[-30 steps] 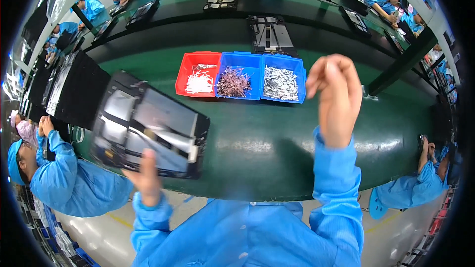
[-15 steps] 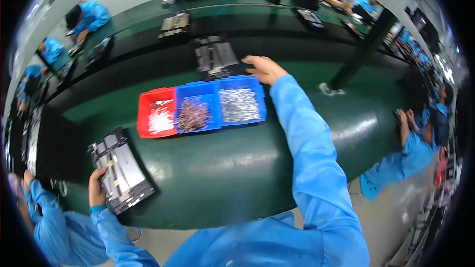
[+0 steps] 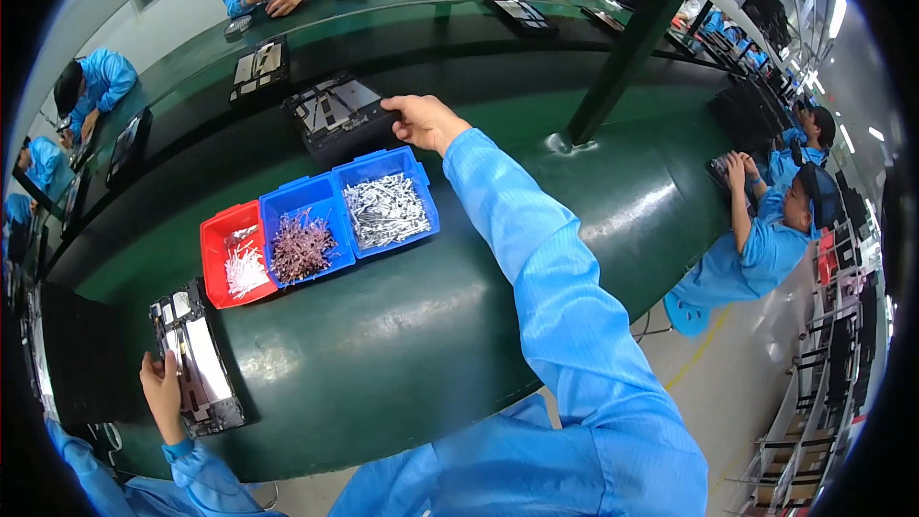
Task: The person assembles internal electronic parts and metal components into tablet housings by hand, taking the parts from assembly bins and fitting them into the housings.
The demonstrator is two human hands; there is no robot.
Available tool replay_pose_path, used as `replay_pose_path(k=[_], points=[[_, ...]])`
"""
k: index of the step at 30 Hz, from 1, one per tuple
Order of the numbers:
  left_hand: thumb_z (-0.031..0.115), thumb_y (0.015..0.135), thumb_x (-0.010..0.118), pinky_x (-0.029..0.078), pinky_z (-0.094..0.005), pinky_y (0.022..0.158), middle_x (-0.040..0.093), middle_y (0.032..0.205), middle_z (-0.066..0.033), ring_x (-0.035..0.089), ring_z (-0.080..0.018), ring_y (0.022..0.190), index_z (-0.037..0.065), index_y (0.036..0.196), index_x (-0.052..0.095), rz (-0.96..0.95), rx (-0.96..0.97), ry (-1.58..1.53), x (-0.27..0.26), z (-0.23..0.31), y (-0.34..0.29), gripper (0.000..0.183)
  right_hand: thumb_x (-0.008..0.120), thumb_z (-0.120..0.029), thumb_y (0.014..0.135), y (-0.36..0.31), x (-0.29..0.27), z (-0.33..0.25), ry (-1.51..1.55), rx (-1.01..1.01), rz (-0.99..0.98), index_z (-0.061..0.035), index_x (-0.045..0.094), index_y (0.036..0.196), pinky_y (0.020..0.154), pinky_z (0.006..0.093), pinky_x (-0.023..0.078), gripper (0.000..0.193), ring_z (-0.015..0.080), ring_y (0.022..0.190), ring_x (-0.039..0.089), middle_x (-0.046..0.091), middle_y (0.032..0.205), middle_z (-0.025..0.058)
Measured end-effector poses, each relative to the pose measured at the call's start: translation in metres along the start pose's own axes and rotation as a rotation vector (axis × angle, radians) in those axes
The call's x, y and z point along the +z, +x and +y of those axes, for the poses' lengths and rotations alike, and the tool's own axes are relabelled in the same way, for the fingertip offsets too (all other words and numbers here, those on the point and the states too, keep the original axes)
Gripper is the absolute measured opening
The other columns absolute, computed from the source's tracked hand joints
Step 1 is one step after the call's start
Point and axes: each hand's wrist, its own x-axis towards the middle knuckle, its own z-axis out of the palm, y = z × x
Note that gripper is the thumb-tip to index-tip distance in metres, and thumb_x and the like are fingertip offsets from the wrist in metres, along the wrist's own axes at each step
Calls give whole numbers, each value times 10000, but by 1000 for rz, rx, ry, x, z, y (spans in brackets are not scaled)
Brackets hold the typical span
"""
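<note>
My right hand (image 3: pixel 426 123) reaches far forward and pinches the right corner of an opened tablet (image 3: pixel 335 107), a dark frame with grey plates inside. It lies tilted above a thick black block behind the bins; how they are joined I cannot tell. At the lower left, my left hand (image 3: pixel 161 393) is beside a second opened tablet (image 3: pixel 203 364) lying on the table. Its thumb touches the edge, while a finger stands apart outside the frame. Between the hands sit a red bin (image 3: pixel 218 278) of white strips and two joined blue bins (image 3: pixel 335 230), holding brownish-pink pieces and silvery-white small pieces.
A dark green post (image 3: pixel 622 62) rises from the green table (image 3: pixel 431 325) on the right. Black stacked items (image 3: pixel 81 354) stand at the left edge. Along a far dark strip lie more opened tablets (image 3: pixel 258 69). Several co-workers in blue sit around, one person (image 3: pixel 756 239) at the right.
The view has swung right, so the table and bins sit further left. The far tablet has turned and its near side is raised in my right hand. My left hand's finger shows apart from the near tablet.
</note>
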Motion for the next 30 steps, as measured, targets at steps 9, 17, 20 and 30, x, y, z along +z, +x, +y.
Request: replay_pose_path(k=[9,17,20,30], points=[[145,859,774,456,-499,976,581,1266,-227,553,-429,1157,38,1333,618,251,509,397,28,118,-138,510,735,-192,950,-125,-33,-12,224,-176,-287,-48,647,1007,500,259,386,178,134,630,538,652,924,60],[105,838,754,484,-465,920,604,1265,-147,590,-357,1127,82,1289,627,273,458,427,30,120,-111,469,802,-235,826,-318,-155,67,-120,-273,-188,107,460,1418,396,254,488,764,225,662,718,704,1166,236],[93,852,736,481,-471,949,604,1274,-147,591,-345,1134,66,1292,628,410,421,517,33,119,-104,455,864,-380,768,-364,-154,101,-267,-76,-217,115,477,1380,429,260,518,877,175,568,680,733,964,165],[110,792,825,557,-394,751,676,984,-80,670,-280,886,76,1059,716,174,751,-242,86,222,-109,290,712,-161,946,-434,-110,183,-69,220,-214,95,482,1345,616,322,560,527,224,746,709,727,1029,196]])
